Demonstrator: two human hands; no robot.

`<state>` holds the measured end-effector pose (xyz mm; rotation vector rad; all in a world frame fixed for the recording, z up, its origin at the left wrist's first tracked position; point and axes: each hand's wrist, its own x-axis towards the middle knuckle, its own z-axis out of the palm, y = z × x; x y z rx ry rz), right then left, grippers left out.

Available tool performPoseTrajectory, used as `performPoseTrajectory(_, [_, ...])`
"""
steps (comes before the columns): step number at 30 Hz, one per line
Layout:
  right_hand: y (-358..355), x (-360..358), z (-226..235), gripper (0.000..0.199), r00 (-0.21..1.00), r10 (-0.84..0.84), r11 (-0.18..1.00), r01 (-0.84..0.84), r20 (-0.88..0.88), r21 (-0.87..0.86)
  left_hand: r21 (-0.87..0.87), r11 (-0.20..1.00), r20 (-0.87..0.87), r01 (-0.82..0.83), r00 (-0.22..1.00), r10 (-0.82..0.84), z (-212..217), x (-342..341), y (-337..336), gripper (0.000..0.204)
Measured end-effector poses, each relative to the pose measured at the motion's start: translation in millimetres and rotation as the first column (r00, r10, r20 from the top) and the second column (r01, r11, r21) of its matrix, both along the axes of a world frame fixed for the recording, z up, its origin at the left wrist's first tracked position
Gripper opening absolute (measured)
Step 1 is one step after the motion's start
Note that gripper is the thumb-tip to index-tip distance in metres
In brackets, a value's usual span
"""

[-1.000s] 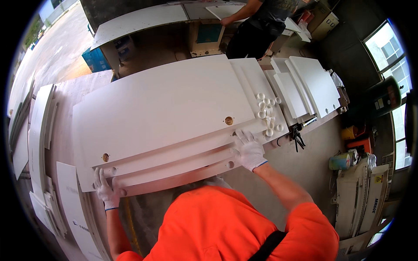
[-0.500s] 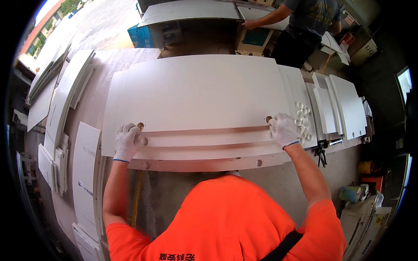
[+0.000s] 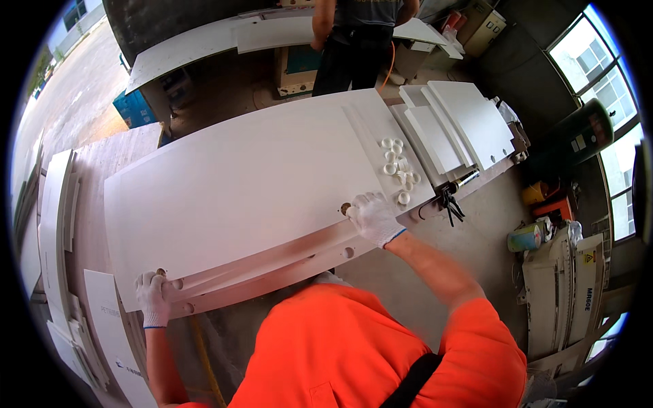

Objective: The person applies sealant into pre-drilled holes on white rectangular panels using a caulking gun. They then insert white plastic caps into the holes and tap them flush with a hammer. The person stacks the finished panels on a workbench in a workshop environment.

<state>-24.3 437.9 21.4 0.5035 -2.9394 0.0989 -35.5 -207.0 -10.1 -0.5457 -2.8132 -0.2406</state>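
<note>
Panel (image 3: 238, 170), white, broad and flat, lies uppermost on a stack of similar panels (image 3: 272, 279) on the worktable (image 3: 126, 148). Near edges of the lower panels step out beyond it, towards the wearer.

Left hand (image 3: 152, 297), gloved: fingers bent over the near left corner, close to 1 round recess (image 3: 161, 272). Right hand (image 3: 373, 217), gloved: fingers curled at the near edge towards the right end, tips beside another recess (image 3: 345, 209). Undersides hidden; cannot tell whether either thumb pinches from below.

Handling, by judgement: stiff board, likely heavy enough for 2 hands given its span, perhaps with slight flex along the length. Face looks smooth and faintly glossy, so probably slippery flat-palmed; knit gloves should help a little. Corners and edges look the likeliest places to chip, the face to scuff if dragged on the stack.

Best hold, judged from shape: near edge, 1 hand towards each end, as the hands sit. Recess rims may give fingertips extra bite; the smooth middle offers none.

Surroundings: loose white rings (image 3: 390, 168) lie just beyond the panel's right end, on a lower panel. Caulking gun (image 3: 450, 197) sits further right, beside smaller white boards (image 3: 473, 126). Co-worker (image 3: 359, 41) stands across the table, well apart.
</note>
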Motion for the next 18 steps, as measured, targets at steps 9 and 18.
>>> performPoseTrajectory(9, [97,42,-42,0.009,0.710,-0.705,0.653,0.657,0.016,-0.377,0.118,0.979,0.080,-0.165,0.985,0.156,15,20,31,0.016])
performPoseTrajectory(18, [154,46,-51,0.012,0.731,-0.658,0.716,0.535,-0.179,-0.447,0.462,0.755,-0.093,0.465,0.872,-0.481,88,-58,363,0.019])
